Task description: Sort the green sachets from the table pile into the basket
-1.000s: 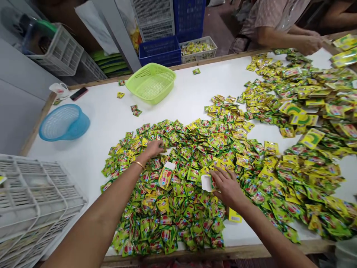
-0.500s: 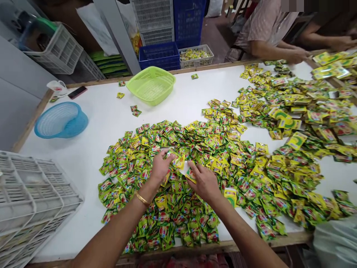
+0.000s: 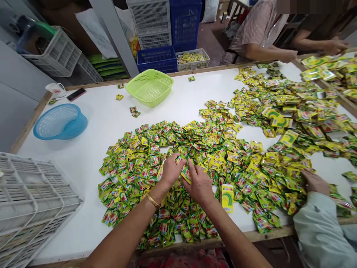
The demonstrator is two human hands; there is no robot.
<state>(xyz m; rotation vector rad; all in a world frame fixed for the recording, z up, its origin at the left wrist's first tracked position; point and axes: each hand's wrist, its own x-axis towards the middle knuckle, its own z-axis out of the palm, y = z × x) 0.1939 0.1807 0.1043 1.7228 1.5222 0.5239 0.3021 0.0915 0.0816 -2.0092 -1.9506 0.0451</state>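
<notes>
Small green and yellow packets [image 3: 164,130] lie in a wide heap on the white table [image 3: 95,111]. Over the middle of the heap, my left hand [image 3: 172,169], with a gold bangle at its wrist, is closed on a packet. My right hand [image 3: 198,181] is close beside it, its fingers pressed on a green and yellow packet [image 3: 186,174] between the two hands. Right of my right forearm lies a larger yellow and green packet [image 3: 227,197].
A green basket [image 3: 150,87] and a blue basket [image 3: 60,121] stand behind and left. A white crate [image 3: 36,204] is at the near left, a phone [image 3: 76,94] at the back left. A co-worker's hand [image 3: 316,182] reaches into the packets at right; other people sit behind.
My hands have come closer together, the left one moving right. A co-worker's hand and pale sleeve have come in at the right. The view has shifted slightly.
</notes>
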